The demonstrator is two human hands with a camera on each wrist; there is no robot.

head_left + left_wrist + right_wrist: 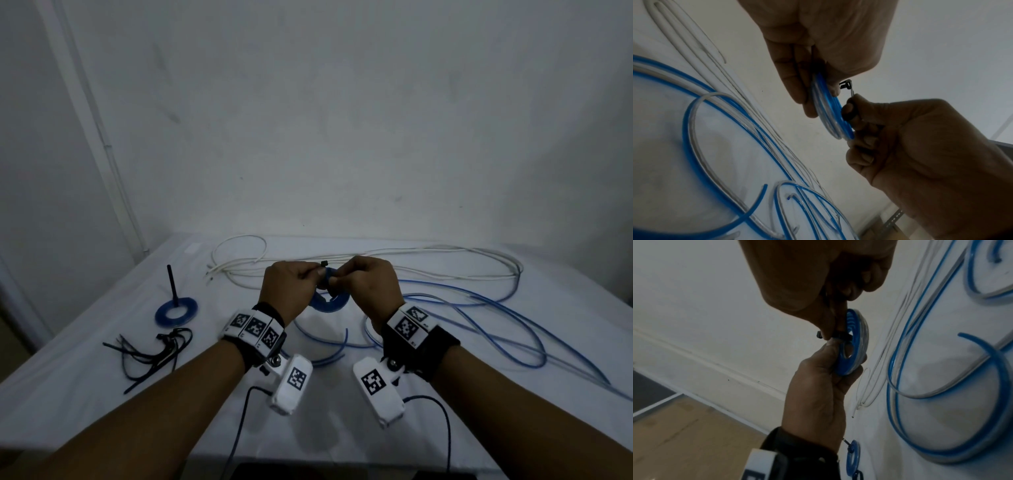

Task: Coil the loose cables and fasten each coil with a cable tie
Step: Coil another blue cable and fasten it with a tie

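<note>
A small blue coil (pixel 330 303) hangs above the white table (pixel 102 394), held between both hands. My left hand (pixel 317 274) grips its lower side with curled fingers and pinches the strap of a black cable tie (pixel 323 263) looped round the coil. My right hand (pixel 337 277) pinches the coil's upper part between thumb and fingers. In the left wrist view the tie head (pixel 845 84) sticks out beside the coil (pixel 830 110). In the right wrist view the tie (pixel 840 337) crosses the coil (pixel 854 345), and its head pokes out on the left.
A tied blue coil (pixel 176 311) lies at the left with its tie tail standing up. Spare black ties (pixel 150 349) lie near the table's left edge. Loose blue cables (pixel 479 325) spread to the right, white cables (pixel 342 263) run along the back by the wall.
</note>
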